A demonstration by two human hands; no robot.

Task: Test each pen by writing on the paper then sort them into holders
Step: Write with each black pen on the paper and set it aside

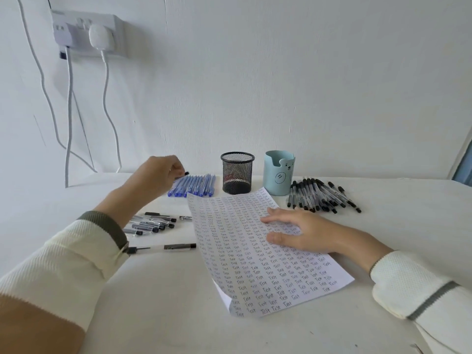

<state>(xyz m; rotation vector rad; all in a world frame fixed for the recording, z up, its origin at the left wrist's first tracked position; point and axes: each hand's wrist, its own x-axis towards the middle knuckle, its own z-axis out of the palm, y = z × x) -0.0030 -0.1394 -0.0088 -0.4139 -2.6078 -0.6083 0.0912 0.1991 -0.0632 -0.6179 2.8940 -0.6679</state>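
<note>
A sheet of paper [255,264] filled with rows of the word "Test" lies in front of me. My right hand [298,231] rests flat on it, fingers spread, holding nothing. My left hand [155,175] reaches to the far left end of a row of blue pens [196,186], fingers pinched on one pen whose dark end sticks out past my fingertips. Behind the paper stand a black mesh holder [237,172] and a light blue bear holder [278,172]. A pile of black pens [319,195] lies to the right of the bear holder.
Several grey-black pens [153,223] lie left of the paper, and a single pen [163,247] lies nearer me by my left sleeve. On the wall at the back left a socket [86,31] has white cables hanging down to the table.
</note>
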